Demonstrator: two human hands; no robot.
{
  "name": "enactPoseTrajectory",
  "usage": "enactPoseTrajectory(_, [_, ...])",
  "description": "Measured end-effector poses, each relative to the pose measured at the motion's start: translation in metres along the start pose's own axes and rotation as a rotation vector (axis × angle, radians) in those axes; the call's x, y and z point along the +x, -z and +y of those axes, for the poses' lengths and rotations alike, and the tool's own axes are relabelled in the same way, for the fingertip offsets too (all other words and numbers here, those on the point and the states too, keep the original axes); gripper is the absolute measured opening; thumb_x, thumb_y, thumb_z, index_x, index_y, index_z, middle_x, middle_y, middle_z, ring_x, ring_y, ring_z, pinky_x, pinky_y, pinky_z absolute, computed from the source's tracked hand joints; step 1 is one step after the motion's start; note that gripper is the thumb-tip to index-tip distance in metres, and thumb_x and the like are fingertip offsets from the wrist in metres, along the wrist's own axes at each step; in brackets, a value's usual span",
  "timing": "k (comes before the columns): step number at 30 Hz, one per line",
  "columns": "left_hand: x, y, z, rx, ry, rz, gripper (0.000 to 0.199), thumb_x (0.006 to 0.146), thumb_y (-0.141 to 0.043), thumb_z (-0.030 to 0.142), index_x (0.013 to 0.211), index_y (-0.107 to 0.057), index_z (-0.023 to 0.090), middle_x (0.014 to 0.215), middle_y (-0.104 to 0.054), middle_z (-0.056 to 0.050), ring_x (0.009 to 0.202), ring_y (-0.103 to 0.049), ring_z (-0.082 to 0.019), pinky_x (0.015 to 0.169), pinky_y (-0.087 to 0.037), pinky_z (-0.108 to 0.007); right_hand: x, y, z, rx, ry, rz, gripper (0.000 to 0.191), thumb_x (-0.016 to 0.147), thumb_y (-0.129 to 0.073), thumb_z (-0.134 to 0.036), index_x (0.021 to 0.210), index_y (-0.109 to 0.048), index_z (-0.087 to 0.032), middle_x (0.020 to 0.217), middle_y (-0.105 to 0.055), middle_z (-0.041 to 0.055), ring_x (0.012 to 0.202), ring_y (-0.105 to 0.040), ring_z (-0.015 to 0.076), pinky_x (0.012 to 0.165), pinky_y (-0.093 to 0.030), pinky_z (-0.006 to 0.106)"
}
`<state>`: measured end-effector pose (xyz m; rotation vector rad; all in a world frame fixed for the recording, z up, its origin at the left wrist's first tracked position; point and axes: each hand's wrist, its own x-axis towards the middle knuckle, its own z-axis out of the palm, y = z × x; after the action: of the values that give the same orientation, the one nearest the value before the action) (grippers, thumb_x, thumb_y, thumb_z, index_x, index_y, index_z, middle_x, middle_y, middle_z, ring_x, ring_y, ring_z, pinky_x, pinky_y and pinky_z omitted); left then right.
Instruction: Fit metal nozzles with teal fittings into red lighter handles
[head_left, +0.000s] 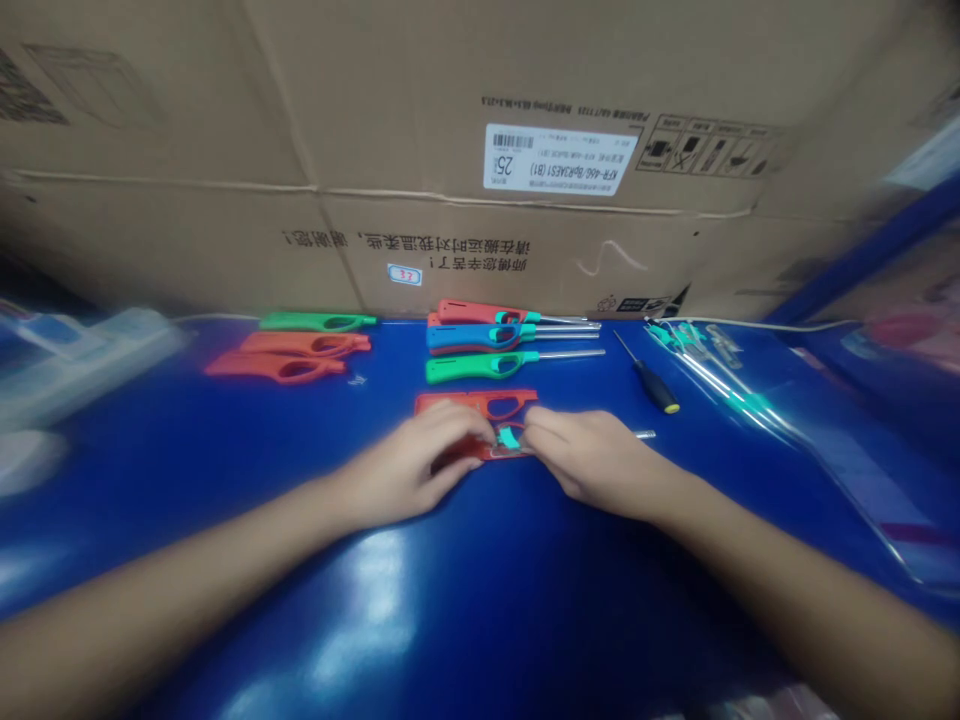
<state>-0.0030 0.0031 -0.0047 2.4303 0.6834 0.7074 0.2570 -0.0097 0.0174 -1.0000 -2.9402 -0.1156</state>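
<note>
My left hand [420, 455] curls its thumb and fingers around the rear of an opened red lighter shell [495, 453] lying on the blue table. My right hand [600, 455] is closed at the shell's front end; its fingertips are partly hidden. A teal trigger piece [509, 438] shows between the two hands. Beyond the right knuckles the tip of a metal tube [645, 434] sticks out. Just behind the hands rests another red shell half [510, 403] with a trigger opening. Farther back lie long-nosed lighters, a green one [472, 368], a blue one [472, 338] and a red one [472, 311].
Red lighter shells [300, 368] and a green one [315, 322] lie at the back left. A black screwdriver [654, 388] lies right of the lighters, beside a clear bag [847, 470] with metal tubes and teal parts. A cardboard box [420, 130] walls off the back.
</note>
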Motion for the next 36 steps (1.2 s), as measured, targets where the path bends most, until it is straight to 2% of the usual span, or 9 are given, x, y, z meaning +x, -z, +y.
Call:
enactPoseTrajectory(12, [0.0002,0.0002,-0.0004,-0.012,0.014,-0.006,0.018,0.096,-0.055,0.015,0.113,-0.060,0.019,0.113,-0.067,-0.008,0.108,-0.061,-0.020,0.095,-0.051,-0.035,-0.0014,-0.0083,-0.0001,-0.036,0.055,0.078,0.021,0.093,-0.040,-0.006,0.095,-0.059,-0.016,0.089,-0.060,0.0053,0.066,-0.044,0.0150,0.058,-0.023,0.030])
enactPoseTrajectory(21, [0.0018,0.0010,0.0009,-0.023,0.017,0.002,0.016,0.095,-0.055,0.013,0.109,-0.060,0.018,0.110,-0.066,-0.007,0.105,-0.061,-0.020,0.093,-0.050,-0.034,0.0017,-0.0050,-0.0025,0.023,0.012,-0.006,0.018,0.091,-0.045,-0.005,0.093,-0.060,-0.015,0.089,-0.061,0.0056,0.069,-0.046,0.0154,0.058,-0.023,0.029])
enactPoseTrajectory(29, [0.0017,0.0010,0.0012,-0.030,0.043,-0.015,0.016,0.096,-0.055,0.014,0.110,-0.059,0.019,0.113,-0.065,-0.007,0.106,-0.060,-0.019,0.095,-0.048,-0.033,0.0016,-0.0036,-0.0028,0.042,0.005,0.012,0.018,0.092,-0.045,-0.007,0.093,-0.060,-0.017,0.091,-0.061,0.0047,0.069,-0.047,0.0145,0.058,-0.023,0.029])
enactPoseTrajectory(36, [0.0016,-0.0002,0.0013,-0.041,0.089,-0.021,0.018,0.095,-0.056,0.014,0.112,-0.058,0.019,0.113,-0.064,-0.007,0.106,-0.059,-0.019,0.096,-0.048,-0.034,-0.0012,-0.0072,0.0000,-0.065,0.084,0.130,0.018,0.090,-0.044,-0.006,0.091,-0.059,-0.016,0.084,-0.060,0.0040,0.063,-0.042,0.0153,0.059,-0.023,0.031])
